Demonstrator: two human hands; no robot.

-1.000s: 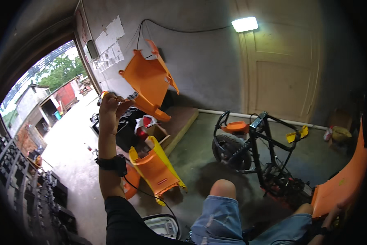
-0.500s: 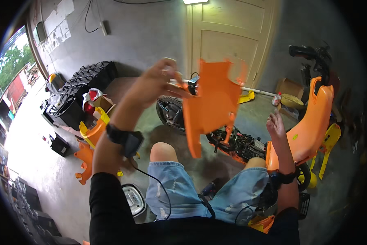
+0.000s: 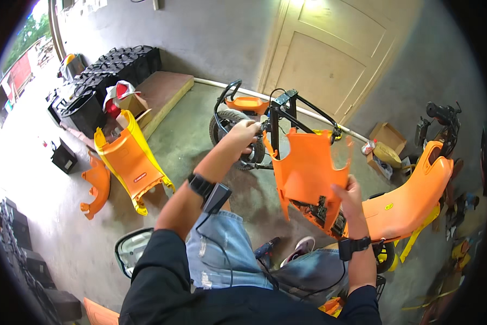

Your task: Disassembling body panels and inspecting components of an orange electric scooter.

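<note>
An orange plastic body panel [image 3: 311, 172], with cut-outs along its top and right side, is held upright over the scooter's middle. My left hand [image 3: 245, 135] is closed at the panel's upper left tip; its fingertips are partly hidden. My right hand [image 3: 350, 198] grips the panel's lower right edge, thumb on the near face. Behind and beneath it stands the stripped scooter, its black tube frame [image 3: 275, 122] and rear wheel [image 3: 230, 127] bare. The scooter's orange front body [image 3: 403, 208] is at the right, below the handlebar [image 3: 444, 112].
On the floor at left lie an orange and yellow panel [image 3: 132, 160] and a curved orange piece [image 3: 98, 187]. Black batteries [image 3: 113, 67] line the wall. A cordless drill [image 3: 267, 248] lies by my shoe [image 3: 303, 248]. Cardboard boxes [image 3: 388, 138] stand near the door [image 3: 330, 59].
The panel has come down toward the scooter, slightly to the right. My right hand, open and apart before, now grips its edge. My left hand has moved right and lower; the view has shifted.
</note>
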